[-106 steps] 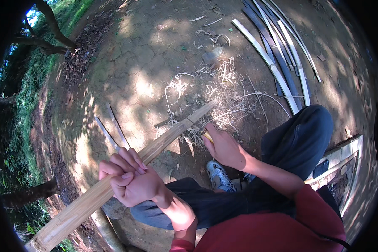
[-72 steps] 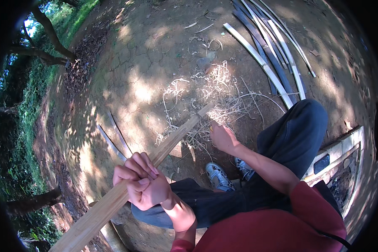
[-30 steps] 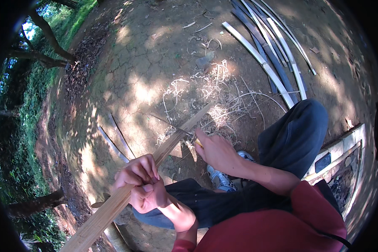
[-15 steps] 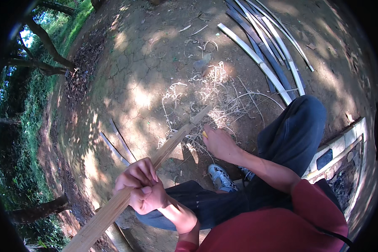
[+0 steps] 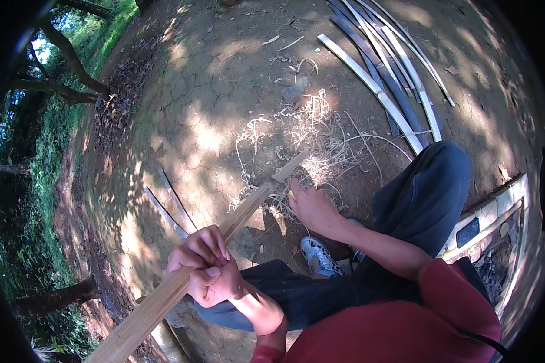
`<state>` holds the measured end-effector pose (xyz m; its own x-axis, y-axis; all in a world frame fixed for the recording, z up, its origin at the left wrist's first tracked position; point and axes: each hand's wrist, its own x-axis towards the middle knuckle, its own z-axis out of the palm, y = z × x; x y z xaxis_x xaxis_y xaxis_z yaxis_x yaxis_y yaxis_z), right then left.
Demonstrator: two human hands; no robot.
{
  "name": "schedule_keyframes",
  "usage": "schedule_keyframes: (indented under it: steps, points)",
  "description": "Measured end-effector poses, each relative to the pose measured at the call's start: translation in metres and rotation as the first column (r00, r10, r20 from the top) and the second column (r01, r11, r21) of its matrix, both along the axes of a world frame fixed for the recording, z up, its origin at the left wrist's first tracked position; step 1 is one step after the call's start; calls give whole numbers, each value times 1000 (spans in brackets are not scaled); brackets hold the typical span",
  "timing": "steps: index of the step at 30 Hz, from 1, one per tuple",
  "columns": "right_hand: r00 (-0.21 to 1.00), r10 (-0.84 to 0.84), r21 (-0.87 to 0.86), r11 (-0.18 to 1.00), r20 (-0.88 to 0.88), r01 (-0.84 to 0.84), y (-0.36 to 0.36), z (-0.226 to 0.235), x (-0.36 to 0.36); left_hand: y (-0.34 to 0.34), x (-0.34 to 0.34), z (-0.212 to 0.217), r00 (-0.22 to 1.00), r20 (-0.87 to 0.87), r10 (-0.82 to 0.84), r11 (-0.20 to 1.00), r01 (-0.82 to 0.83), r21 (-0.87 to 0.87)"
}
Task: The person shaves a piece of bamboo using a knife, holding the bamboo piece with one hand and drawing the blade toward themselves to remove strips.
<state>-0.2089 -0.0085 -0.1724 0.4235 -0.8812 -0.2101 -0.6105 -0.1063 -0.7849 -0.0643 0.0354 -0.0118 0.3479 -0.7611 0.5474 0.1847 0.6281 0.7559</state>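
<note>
A long pale bamboo slat [image 5: 248, 209] runs from the lower left up to the middle of the view, its far end over a heap of shavings. My left hand [image 5: 203, 266] is closed around the slat near its middle. My right hand [image 5: 309, 206] sits by the slat's far end, fingers curled around a small object with a yellowish bit showing at its edge; I cannot tell what it is. Both forearms come up from my red sleeves.
Pale curled shavings [image 5: 309, 130] lie on the bare dirt ahead. A bundle of long split strips [image 5: 393, 85] lies at the upper right. Two thin strips [image 5: 169, 209] lie left of the slat. My dark-trousered knee [image 5: 433, 181] and a patterned shoe [image 5: 318, 257] are below. Trees and grass stand at the left.
My left hand has slid along the slat and the slat has shifted lengthwise. My right hand has moved back and forth near its far end.
</note>
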Motion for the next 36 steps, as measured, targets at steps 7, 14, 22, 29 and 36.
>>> schedule_keyframes:
  steps: [7, 14, 22, 29, 36]
  points:
    - [999, -6, -7, 1000, 34, 7, -6, 2, 10, 2, 11, 0, 997, -60, 51, 999, -50, 21]
    - [988, -144, 31, 989, -54, 146, -11, -61, 8, -2, 4, -1, 996, -87, 21, 1000, -22, -17]
    - [999, -46, -14, 999, -27, 46, 1, -36, 6, 4, 6, -2, 997, -60, 40, 999, -40, 1]
    - [999, 1, 21, 1000, -37, 0, -9, -22, 9, 7, 13, -5, 989, -130, 71, 997, -73, -9]
    - [990, -134, -71, 989, -37, 132, -16, -88, 12, 3, 6, -3, 996, -80, 39, 999, -41, -26]
